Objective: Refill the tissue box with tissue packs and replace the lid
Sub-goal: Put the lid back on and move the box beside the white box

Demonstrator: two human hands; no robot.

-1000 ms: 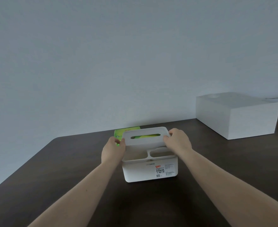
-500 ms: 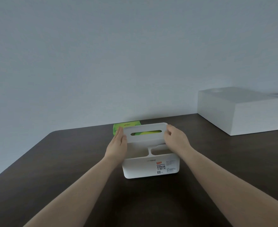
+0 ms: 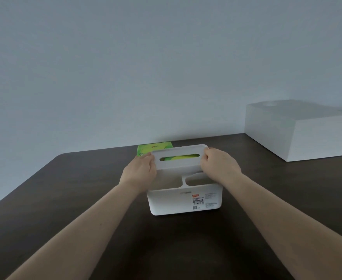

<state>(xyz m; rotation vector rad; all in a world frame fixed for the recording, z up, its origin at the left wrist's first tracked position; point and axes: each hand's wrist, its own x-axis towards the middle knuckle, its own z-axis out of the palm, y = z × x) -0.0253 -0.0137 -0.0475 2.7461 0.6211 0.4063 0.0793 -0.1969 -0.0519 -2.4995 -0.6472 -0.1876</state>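
Head view: my left hand [image 3: 140,170] and right hand [image 3: 218,166] grip the smooth white slotted plastic lid [image 3: 179,159] by its ends; rounded white plastic tissue box [image 3: 184,201] beneath it on the dark matte desk [image 3: 65,199].

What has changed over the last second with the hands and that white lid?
Little. The left hand went from a curled pinch on the lid's end to lying flatter against it; the right hand kept its grip on the other end. The lid looks barely moved, if at all. The tissue box, green tissue pack behind it and big white box on the table stayed put; small shifts look like head movement.
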